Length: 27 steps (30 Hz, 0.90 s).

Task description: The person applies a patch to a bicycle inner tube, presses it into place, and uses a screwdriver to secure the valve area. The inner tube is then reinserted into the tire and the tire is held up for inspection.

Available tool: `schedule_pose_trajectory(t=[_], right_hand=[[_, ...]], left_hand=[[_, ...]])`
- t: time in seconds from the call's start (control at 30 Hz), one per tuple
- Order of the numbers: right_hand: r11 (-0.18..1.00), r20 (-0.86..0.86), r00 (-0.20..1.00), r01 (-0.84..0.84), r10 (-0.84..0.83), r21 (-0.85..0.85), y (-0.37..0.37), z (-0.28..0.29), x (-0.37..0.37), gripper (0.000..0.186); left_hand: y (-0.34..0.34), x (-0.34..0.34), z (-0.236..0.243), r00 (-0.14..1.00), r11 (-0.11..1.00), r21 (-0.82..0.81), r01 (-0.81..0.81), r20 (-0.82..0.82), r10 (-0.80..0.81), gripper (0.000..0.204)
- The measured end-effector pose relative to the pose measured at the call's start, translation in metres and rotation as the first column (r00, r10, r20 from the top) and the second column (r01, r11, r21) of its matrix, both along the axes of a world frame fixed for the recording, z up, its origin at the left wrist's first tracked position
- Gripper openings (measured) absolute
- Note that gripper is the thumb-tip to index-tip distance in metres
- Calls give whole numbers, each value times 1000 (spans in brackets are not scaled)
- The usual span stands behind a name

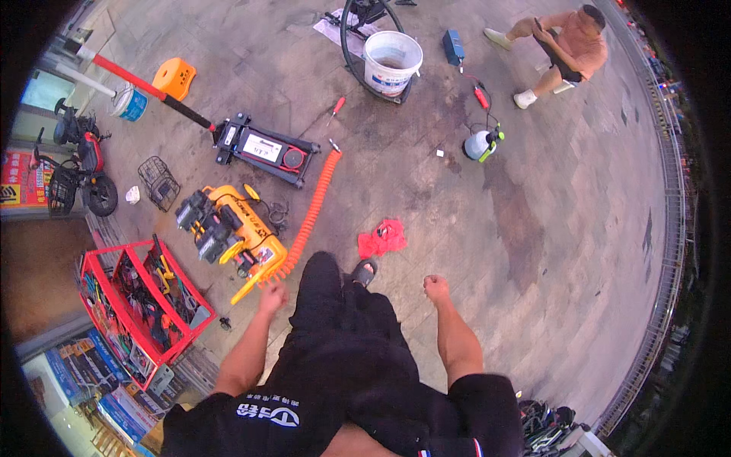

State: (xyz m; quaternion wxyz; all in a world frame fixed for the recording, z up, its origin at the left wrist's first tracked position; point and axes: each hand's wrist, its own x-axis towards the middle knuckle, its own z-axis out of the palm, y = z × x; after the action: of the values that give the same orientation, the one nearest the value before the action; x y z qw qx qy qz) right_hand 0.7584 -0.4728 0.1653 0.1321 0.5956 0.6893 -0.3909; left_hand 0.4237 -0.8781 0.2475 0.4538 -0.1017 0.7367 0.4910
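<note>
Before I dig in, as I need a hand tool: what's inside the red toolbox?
The red toolbox holds jumbled hand tools, including a yellow-handled tool. Whatever lies beneath the top layer is covered.

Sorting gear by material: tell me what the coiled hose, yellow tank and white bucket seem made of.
Coiled hose: probably smooth, flexible plastic, judging by its even orange loops. Yellow tank: likely painted metal; smooth, rounded shell. White bucket: seemingly rigid plastic, smooth, thin-walled, printed.
</note>
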Motion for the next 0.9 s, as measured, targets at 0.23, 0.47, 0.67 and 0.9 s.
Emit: schedule_pose_trajectory(t=[0.23, 0.47, 0.67, 0.9], right_hand=[[883, -221, 882, 335, -416, -328, 67, 26, -84, 26], [953, 88, 978, 207, -192, -221, 143, 9, -172, 20], [818, 116, 827, 562, -550, -122, 327, -32, -264, 22], [968, 147, 958, 251, -248, -6, 524, -155, -333, 19]], left_hand=[[235, -188, -54, 1000, 998, -65, -5, -25, 4, 12], [516, -426, -296, 853, 901, -287, 326, -321, -411, 27], [698, -618, -517, 573, 777, -548, 310, -545, -612, 44], [801, -707, -610, 295, 662, -691, 291, -593, -749, 37]])
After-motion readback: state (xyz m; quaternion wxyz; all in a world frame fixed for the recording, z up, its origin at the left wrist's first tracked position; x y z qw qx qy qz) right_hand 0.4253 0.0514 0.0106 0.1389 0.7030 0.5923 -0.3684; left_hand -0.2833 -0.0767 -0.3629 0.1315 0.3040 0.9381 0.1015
